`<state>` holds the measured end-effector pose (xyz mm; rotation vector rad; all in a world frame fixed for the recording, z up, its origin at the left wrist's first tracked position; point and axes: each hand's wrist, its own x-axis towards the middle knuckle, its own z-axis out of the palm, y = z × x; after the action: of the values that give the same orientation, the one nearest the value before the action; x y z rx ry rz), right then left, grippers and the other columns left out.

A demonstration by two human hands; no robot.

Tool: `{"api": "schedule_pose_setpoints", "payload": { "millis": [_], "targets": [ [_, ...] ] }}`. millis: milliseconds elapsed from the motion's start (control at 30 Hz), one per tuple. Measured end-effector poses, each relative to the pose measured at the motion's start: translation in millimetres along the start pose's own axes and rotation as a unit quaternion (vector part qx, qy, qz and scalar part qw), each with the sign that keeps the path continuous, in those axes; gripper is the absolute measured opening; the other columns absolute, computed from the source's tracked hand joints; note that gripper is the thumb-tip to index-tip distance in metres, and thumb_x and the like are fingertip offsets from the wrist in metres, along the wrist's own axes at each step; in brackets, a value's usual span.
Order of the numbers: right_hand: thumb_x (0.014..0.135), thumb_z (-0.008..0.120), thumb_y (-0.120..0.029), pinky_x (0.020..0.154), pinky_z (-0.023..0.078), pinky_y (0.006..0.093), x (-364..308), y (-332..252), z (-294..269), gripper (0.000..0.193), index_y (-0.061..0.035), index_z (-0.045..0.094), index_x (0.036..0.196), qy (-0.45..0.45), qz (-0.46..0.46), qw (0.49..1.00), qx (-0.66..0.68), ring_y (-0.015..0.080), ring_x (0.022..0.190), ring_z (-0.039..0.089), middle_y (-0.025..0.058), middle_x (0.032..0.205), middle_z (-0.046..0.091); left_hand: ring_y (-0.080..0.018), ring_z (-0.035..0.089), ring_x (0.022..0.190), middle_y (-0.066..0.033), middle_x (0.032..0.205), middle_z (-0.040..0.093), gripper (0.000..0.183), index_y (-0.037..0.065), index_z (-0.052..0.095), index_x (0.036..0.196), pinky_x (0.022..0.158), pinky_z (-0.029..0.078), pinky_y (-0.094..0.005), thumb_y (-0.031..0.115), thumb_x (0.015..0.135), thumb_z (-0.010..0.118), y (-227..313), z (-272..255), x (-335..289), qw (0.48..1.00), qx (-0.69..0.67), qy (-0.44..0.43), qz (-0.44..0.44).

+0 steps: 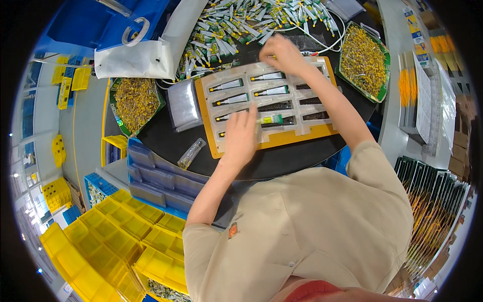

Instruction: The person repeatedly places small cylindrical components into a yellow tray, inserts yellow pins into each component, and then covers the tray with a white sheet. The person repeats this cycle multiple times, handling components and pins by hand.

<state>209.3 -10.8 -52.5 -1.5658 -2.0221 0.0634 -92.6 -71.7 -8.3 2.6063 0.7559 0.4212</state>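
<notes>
A clear blister tray [247, 83] lies on an orange board [302, 141] on the dark round table. Several small white tubes with yellow tips and green ends lie in its left and middle slots; the right-hand slots show dark bottoms. My left hand [242, 135] is over the lower left of the tray, its fingers closed on a small tube [270, 120] whose green-and-yellow end sticks out to the right. Beyond the tray's far edge, my right hand [283, 53] is blurred, with curled fingers pinched around something small and yellowish at the near side of the tube pile.
A large heap of tubes [216, 36] covers the table's far side. Piles of small yellow caps stand in green-edged trays at left [135, 103] and right [363, 59]. Stacked clear plastic pieces [184, 104] and a clear tapered piece [191, 153] lie left; yellow bins [113, 226] stand below.
</notes>
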Motion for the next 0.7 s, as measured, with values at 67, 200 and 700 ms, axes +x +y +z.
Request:
{"api": "schedule_pose_setpoints", "payload": {
  "millis": [67, 200, 700],
  "targets": [
    [0.085, 0.071, -0.017, 0.081, 0.053, 0.0424, 29.1, 22.2, 15.9, 0.012, -0.0108, 0.073, 0.094, 0.01, 0.055, 0.989, -0.137, 0.0297, 0.097, 0.063, 0.0071, 0.1, 0.064, -0.0347, 0.049, 0.094, -0.0155, 0.098, 0.053, 0.065, -0.007, 0.041, 0.145, 0.085, 0.042, -0.0422, 0.002, 0.083, 0.059, 12.8, 5.6, 5.8, 0.999, -0.009, -0.023, 0.03],
    [0.086, 0.068, -0.016, 0.079, 0.055, 0.0413, 41.1, 26.2, 4.7, 0.022, -0.0082, 0.068, 0.107, -0.023, 0.094, 0.992, -0.077, 0.0315, 0.096, 0.066, 0.0118, 0.108, 0.061, -0.0325, 0.049, 0.095, -0.0148, 0.099, 0.052, 0.067, -0.007, 0.041, 0.145, 0.084, 0.041, -0.0413, 0.006, 0.083, 0.059, 24.5, 15.3, 11.2, 0.996, 0.031, -0.057, 0.057],
    [0.078, 0.063, -0.002, 0.092, 0.052, 0.0418, -68.4, -53.1, -45.6, 0.02, -0.0103, 0.072, 0.094, -0.099, -0.134, 0.975, 0.148, 0.0276, 0.106, 0.065, 0.0079, 0.105, 0.071, -0.043, 0.032, 0.139, -0.0216, 0.152, 0.036, 0.065, 0.0, 0.034, 0.152, 0.115, 0.025, -0.0538, 0.032, 0.098, 0.053, -15.4, -1.5, 18.2, 0.992, 0.103, -0.012, -0.066]
  ]
}}
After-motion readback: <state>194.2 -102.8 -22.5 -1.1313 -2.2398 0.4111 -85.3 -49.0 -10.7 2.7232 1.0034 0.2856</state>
